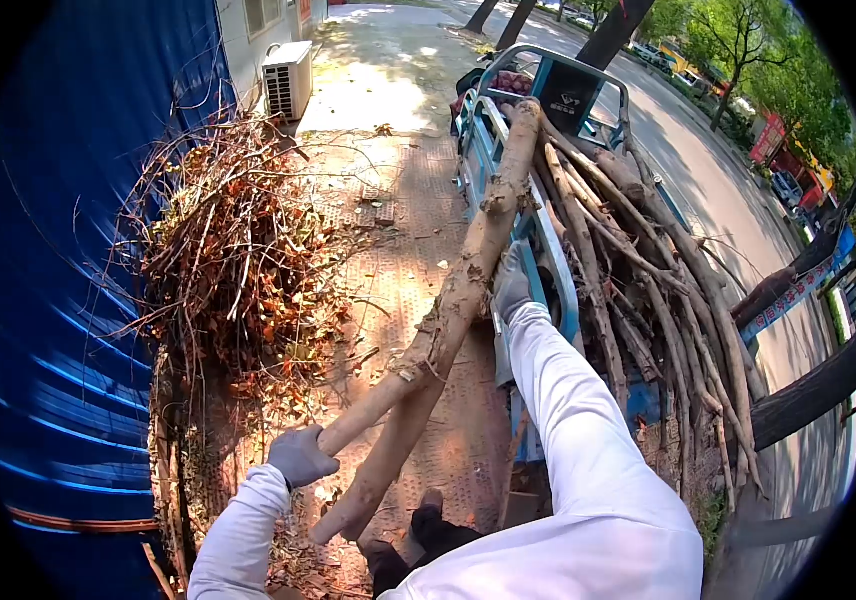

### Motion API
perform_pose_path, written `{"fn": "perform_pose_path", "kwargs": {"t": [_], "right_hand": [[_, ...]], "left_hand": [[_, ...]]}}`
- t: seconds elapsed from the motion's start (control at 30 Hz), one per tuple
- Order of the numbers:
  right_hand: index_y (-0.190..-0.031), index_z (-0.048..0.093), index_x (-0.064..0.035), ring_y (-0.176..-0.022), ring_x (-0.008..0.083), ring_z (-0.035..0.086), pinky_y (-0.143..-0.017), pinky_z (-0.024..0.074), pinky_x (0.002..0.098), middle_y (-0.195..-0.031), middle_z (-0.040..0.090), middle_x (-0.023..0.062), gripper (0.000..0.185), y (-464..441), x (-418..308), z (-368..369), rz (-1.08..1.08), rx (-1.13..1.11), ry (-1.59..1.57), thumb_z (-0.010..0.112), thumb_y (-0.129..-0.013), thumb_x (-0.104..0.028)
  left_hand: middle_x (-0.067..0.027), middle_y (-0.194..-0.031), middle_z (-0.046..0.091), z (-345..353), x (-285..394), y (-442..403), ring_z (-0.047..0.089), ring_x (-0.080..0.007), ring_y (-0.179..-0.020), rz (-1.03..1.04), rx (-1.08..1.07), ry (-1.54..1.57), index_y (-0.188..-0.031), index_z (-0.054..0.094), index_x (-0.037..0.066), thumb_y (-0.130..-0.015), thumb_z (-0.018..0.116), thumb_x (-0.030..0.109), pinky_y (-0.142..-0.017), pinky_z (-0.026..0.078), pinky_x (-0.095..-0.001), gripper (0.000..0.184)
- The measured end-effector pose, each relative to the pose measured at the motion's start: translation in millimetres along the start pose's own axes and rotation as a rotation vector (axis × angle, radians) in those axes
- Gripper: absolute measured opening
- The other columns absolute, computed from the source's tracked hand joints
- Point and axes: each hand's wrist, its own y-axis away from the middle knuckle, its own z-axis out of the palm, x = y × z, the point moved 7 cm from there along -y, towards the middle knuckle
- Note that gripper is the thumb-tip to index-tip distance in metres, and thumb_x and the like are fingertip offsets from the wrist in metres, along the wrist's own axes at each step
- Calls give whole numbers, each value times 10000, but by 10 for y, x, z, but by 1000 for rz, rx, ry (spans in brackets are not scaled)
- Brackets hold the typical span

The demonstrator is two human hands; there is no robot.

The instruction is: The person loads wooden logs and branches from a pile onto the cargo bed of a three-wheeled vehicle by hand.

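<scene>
A thick forked log (pixel 463 285) slants across the middle, its upper end over the side rail of a blue cargo vehicle (pixel 566 290). My left hand (pixel 301 457), in a grey glove, is closed round the end of the log's left branch. The other branch ends lower down, near my feet. My right hand (pixel 512 283), gloved too, is against the log's right side beside the rail; its fingers are partly hidden. Long branches (pixel 648 260) lie piled in the cargo bed to the right.
A heap of thin twigs and dry leaves (pixel 238 260) stands at the left beside a blue corrugated wall (pixel 58 300). An air-conditioner unit (pixel 288 80) is behind it. Tree trunks (pixel 818 390) stand right of the vehicle. Leaf litter covers parts of the brick paving (pixel 403 200).
</scene>
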Motion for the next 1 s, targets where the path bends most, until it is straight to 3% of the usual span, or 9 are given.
{"fn": "perform_pose_path", "kwargs": {"t": [0.13,0.2,0.23,0.33,0.47,0.6,0.8,0.9,1.0], "right_hand": [[-1643,291,-156,-1510,201,364,-1255,209,446,-1652,366,41,750,993,419,-752,35,-49,322,499,-1056,-574],[-1633,319,-133,-1395,154,479,-1126,370,307,-1607,428,56,665,2026,779,-898,-86,-4,358,556,-1078,-413],[-1640,219,-35,-1505,232,364,-1200,330,331,-1645,342,207,661,2624,964,-910,79,8,373,533,-1097,-247],[-1628,187,20,-1521,307,343,-1203,335,378,-1629,342,261,1052,4613,2442,-1047,772,-152,654,732,-928,-545],[-1621,132,55,-1404,301,487,-1137,422,384,-1525,470,238,1111,5206,3118,-213,562,-154,414,831,-878,-383],[-1493,378,31,-1226,250,608,-1016,513,358,-1364,607,164,1036,5447,3443,-212,401,116,524,961,-723,-344],[-1493,431,10,-1257,247,592,-1077,471,390,-1398,609,141,905,5708,3780,-269,438,128,328,905,-811,-349],[-1554,390,-28,-1442,219,412,-1140,389,425,-1577,438,137,928,6096,3949,-362,517,396,-38,650,-929,-663],[-1475,469,-104,-1261,303,551,-1015,463,474,-1398,560,176,774,6612,4682,-502,801,496,-212,603,-957,-663]], "left_hand": [[-228,-1117,729,-135,151,-335,700,-394,-1065,30,34,-39,-1246,646,56,-703,731,485,-960,537,-457,698],[-235,-1134,721,-121,169,-416,693,-405,-1080,34,-23,-50,-1237,649,46,-698,742,490,-971,532,-461,704],[-252,-1100,721,-132,197,-430,698,-395,-1067,50,-47,-29,-1220,654,38,-682,764,493,-967,535,-462,713],[-258,-1003,730,-76,272,-411,735,-369,-941,99,-66,59,-1165,654,-11,-668,786,486,-864,579,-446,714],[-213,-862,721,-99,506,-228,734,-295,-718,145,-108,224,-1167,622,-83,-682,803,381,-646,603,-405,696],[-191,-783,691,-177,694,-73,715,-263,-638,223,-125,290,-1057,636,-98,-692,797,341,-534,579,-393,593],[-142,-677,655,-101,762,-105,667,-228,-546,341,-65,258,-899,637,-66,-713,807,303,-494,531,-378,447],[-87,-611,611,-144,898,70,596,-178,-480,269,-224,390,-852,623,-34,-741,796,236,-445,472,-349,340],[-27,-557,519,-58,940,102,513,-149,-409,234,-311,527,-864,576,-4,-788,786,138,-373,395,-332,265]]}}
